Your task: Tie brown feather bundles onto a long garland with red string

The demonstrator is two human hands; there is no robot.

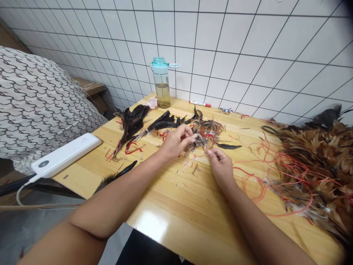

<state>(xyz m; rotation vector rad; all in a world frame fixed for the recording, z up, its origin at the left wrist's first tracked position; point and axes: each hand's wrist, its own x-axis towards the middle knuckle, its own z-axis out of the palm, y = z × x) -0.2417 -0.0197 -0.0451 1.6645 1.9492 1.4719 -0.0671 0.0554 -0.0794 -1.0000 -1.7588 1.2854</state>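
Note:
My left hand point(176, 141) is closed in a pinch above a loose heap of brown and grey feathers point(217, 127); whatever its fingertips hold is too small to name. At the near edge of that heap, my right hand point(223, 165) pinches thumb against fingers on something thin that I cannot make out. Red cord point(206, 135) lies tangled among the feathers between both hands. A single black feather point(229, 146) sticks out to the right of the heap. Left of my hands are bundles of black feathers point(134, 119), with a curl of red cord point(133, 148) beside them.
A large pile of brown feathers point(317, 154) covers the table's right side, with loose loops of red string point(296, 167). At the back stand a water bottle point(163, 88) and a red-white marker point(200, 103). A white power bank point(66, 154) overhangs the left edge, near patterned cloth point(41, 99).

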